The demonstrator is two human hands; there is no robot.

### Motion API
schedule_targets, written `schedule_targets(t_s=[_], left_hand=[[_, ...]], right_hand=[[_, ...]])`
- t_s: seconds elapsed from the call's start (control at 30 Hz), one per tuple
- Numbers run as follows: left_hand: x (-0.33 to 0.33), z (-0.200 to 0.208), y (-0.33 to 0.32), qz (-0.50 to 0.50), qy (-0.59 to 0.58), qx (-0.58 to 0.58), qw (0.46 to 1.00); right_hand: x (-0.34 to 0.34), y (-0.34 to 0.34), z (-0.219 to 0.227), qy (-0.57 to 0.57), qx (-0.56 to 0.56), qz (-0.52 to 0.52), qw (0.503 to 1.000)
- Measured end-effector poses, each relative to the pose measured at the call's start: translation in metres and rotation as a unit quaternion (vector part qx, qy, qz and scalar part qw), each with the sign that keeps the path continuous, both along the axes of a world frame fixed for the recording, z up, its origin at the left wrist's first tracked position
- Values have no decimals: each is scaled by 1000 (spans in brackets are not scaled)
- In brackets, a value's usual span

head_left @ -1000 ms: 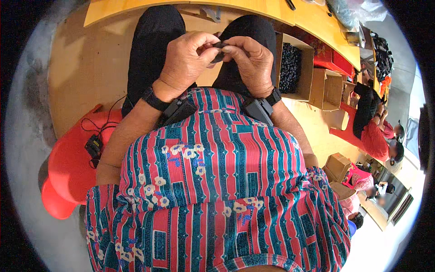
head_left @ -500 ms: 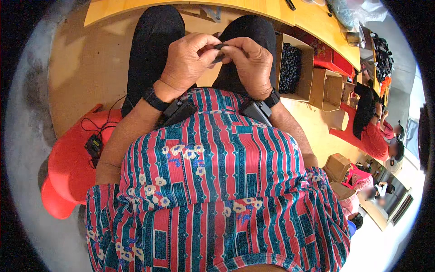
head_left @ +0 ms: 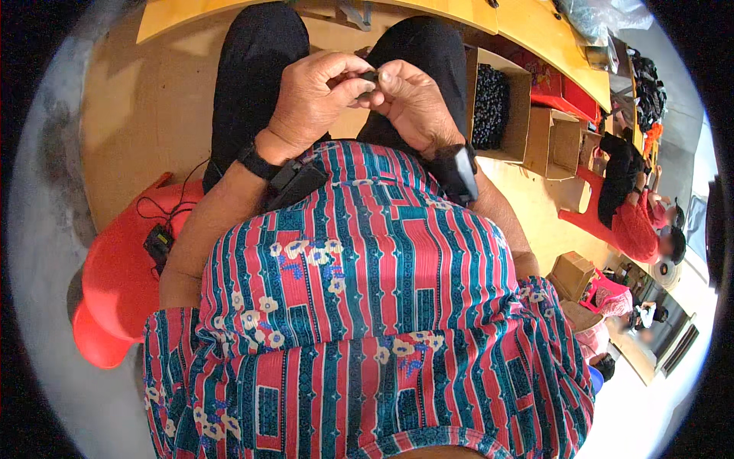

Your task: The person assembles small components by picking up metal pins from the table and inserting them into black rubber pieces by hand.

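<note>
Forearms (head_left: 216,216) angled inward, left hand (head_left: 312,93) pinching dark piece (head_left: 370,76), right hand (head_left: 417,98) beside it, grip unclear

Glare whitens the floor (head_left: 642,417) at lower right.

Forearms (head_left: 222,229) angled inward, a person holds the left hand (head_left: 315,93) and right hand (head_left: 419,99) together above parted thighs (head_left: 260,76), short of the bench edge (head_left: 451,11), left thumb and forefinger pinched, right fingers bent close beside them.
</note>
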State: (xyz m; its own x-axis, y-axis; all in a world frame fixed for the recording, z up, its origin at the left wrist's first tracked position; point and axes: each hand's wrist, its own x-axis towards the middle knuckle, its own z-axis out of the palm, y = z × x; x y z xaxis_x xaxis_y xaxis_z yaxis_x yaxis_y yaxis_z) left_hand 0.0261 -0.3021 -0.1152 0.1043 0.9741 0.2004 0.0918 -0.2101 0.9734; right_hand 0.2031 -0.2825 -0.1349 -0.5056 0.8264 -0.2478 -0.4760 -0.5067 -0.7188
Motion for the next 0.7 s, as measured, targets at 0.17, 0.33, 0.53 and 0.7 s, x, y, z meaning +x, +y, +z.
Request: schedule_targets(t_s=[0.17,0.33,0.53,0.7], left_hand=[[0,-7,4,2,90,70,994],[2,-9,5,2,75,91,993],[2,-11,2,14,44,57,997],[2,-11,4,14,37,53,998]], right_hand=[[4,-1,7,2,-64,48,997],[9,-1,5,11,-69,74,995],[6,0,-4,5,-4,76,997],[1,-2,-1,0,8,43,999]])
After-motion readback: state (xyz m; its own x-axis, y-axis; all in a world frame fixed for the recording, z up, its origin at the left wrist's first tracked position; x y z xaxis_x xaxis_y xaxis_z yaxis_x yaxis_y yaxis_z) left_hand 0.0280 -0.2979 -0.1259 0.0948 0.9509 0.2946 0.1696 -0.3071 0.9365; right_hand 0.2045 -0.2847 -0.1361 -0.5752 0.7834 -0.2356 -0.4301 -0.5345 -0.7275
